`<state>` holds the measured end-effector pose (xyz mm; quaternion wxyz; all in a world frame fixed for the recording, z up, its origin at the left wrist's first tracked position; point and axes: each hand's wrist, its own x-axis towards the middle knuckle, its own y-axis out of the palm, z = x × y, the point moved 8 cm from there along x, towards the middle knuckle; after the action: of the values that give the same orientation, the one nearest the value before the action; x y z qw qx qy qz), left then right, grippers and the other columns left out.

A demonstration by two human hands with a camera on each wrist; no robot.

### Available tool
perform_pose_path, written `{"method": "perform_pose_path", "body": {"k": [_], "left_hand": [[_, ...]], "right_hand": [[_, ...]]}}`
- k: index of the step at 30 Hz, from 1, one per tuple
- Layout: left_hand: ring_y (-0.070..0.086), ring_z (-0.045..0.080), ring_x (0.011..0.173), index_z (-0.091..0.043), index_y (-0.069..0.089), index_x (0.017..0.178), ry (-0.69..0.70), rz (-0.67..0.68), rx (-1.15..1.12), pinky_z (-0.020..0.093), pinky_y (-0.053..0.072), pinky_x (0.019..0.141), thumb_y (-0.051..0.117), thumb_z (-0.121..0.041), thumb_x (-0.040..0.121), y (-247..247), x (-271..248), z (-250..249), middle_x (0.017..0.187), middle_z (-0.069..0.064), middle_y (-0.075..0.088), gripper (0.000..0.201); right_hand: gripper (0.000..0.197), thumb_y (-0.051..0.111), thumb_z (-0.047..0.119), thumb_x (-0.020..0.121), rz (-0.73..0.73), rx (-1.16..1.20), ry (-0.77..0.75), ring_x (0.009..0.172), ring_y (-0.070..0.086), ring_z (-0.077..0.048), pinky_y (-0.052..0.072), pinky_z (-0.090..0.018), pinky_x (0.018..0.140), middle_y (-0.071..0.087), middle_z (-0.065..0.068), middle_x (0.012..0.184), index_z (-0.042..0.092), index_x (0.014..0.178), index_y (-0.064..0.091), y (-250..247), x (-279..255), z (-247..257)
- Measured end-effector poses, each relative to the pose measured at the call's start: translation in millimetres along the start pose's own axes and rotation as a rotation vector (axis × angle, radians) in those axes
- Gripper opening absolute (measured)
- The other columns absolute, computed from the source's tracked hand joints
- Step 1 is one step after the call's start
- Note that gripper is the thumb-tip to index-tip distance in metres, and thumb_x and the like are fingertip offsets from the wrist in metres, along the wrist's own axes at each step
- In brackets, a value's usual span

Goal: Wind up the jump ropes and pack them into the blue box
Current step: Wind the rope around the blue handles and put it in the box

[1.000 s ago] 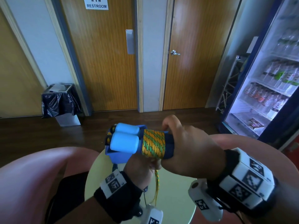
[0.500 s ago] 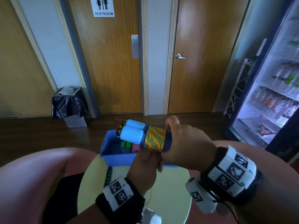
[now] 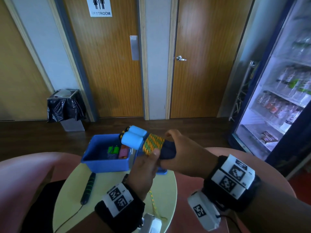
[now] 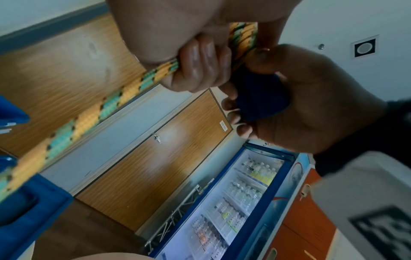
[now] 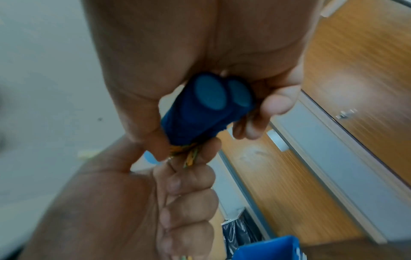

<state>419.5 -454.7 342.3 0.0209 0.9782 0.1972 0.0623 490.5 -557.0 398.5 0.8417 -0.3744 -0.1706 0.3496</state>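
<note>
both hands (image 3: 181,153) grip the rope bundle (image 3: 154,144) above the blue box (image 3: 107,163); left hand (image 3: 144,167) pinches the cord. spare handle (image 3: 88,188) lies on the surface (image 3: 165,190). bundle sits further right of the box than 1 s ago.

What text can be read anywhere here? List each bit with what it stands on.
"RESTROOM" (first letters blurred), under two figure pictograms, on the white sign on the left wooden door.
Small white sticker on a door in the left wrist view: too small to read.
Bottle labels in the drinks fridge: blurred, unreadable.
Black-and-white square markers on the wrist bands: patterns only, no words.
</note>
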Motion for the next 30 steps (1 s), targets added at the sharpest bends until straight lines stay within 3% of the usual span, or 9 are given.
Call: {"method": "perform_pose_path", "body": {"k": [3,6,9,12,15,18,21,26,30], "left_hand": [[0.018,0.015,0.049,-0.029,0.040,0.051,-0.026,-0.010,0.001,0.039,0.011,0.054,0.048,-0.064,0.082,3,3,6,0.054,-0.003,0.022,0.047],[0.025,0.015,0.047,-0.028,0.040,0.049,-0.025,-0.005,0.101,0.035,0.017,0.053,0.041,-0.067,0.083,7,8,10,0.052,-0.003,0.027,0.052],[0.025,0.014,0.048,-0.027,0.037,0.052,-0.056,0.027,0.122,0.034,0.018,0.054,0.046,-0.065,0.082,12,8,24,0.054,-0.004,0.027,0.050],[0.023,0.011,0.049,-0.027,0.048,0.058,-0.081,0.082,0.056,0.029,0.020,0.051,0.060,-0.041,0.078,17,6,29,0.056,-0.006,0.028,0.027],[0.021,0.008,0.045,-0.014,0.069,0.081,-0.149,0.026,0.023,0.022,0.020,0.044,0.053,-0.022,0.097,13,4,38,0.054,-0.005,0.026,0.023],[0.019,0.008,0.041,-0.011,0.066,0.079,-0.163,0.021,0.037,0.019,0.020,0.041,0.051,-0.030,0.095,12,0,44,0.050,-0.006,0.025,0.029],[0.024,0.007,0.041,-0.022,0.063,0.072,-0.137,0.094,0.220,0.021,0.022,0.044,0.047,-0.038,0.092,13,-5,39,0.048,-0.009,0.030,0.031],[0.047,-0.001,0.054,-0.028,0.064,0.077,-0.017,0.251,0.747,0.017,0.033,0.054,0.053,-0.030,0.099,11,-1,19,0.055,-0.018,0.052,0.025],[0.052,0.003,0.056,-0.019,0.066,0.079,0.066,0.375,1.011,0.025,0.040,0.056,0.063,-0.033,0.092,7,19,4,0.059,-0.007,0.056,0.020]], "right_hand": [[0.065,0.072,0.071,0.069,0.110,0.320,0.135,0.074,0.066,-0.012,0.049,-0.025,0.060,0.068,0.003,0.090,0.022,0.108,0.056,6,-5,-25],[0.033,0.064,0.046,0.087,0.238,0.729,0.201,0.055,0.059,-0.019,0.045,-0.023,0.048,0.063,-0.008,0.070,0.014,0.096,0.062,18,-10,-34],[0.025,0.067,0.029,0.091,0.149,0.810,0.164,0.051,0.052,-0.017,0.040,-0.024,0.046,0.057,-0.010,0.064,0.005,0.095,0.063,16,-3,-43],[0.032,0.070,0.025,0.091,0.031,0.772,0.130,0.047,0.052,-0.016,0.042,-0.025,0.044,0.057,-0.012,0.060,-0.005,0.097,0.061,10,7,-52],[0.037,0.074,0.027,0.087,-0.100,0.676,0.143,0.051,0.054,-0.015,0.044,-0.029,0.049,0.059,-0.012,0.064,-0.004,0.102,0.061,-2,12,-63],[0.030,0.077,0.035,0.082,-0.210,0.414,0.161,0.060,0.057,-0.012,0.046,-0.026,0.055,0.063,-0.004,0.073,0.013,0.094,0.061,-13,13,-71],[0.028,0.075,0.041,0.082,-0.276,0.116,0.126,0.065,0.053,-0.006,0.035,-0.015,0.051,0.058,0.006,0.076,0.021,0.088,0.057,-20,12,-76],[0.038,0.065,0.049,0.086,-0.204,-0.216,0.036,0.077,0.060,-0.019,0.046,-0.032,0.066,0.060,0.005,0.085,0.022,0.106,0.048,-11,15,-82],[0.049,0.054,0.059,0.076,-0.034,-0.224,-0.083,0.076,0.063,-0.023,0.054,-0.041,0.071,0.062,-0.001,0.085,0.018,0.102,0.049,6,16,-79]]}}
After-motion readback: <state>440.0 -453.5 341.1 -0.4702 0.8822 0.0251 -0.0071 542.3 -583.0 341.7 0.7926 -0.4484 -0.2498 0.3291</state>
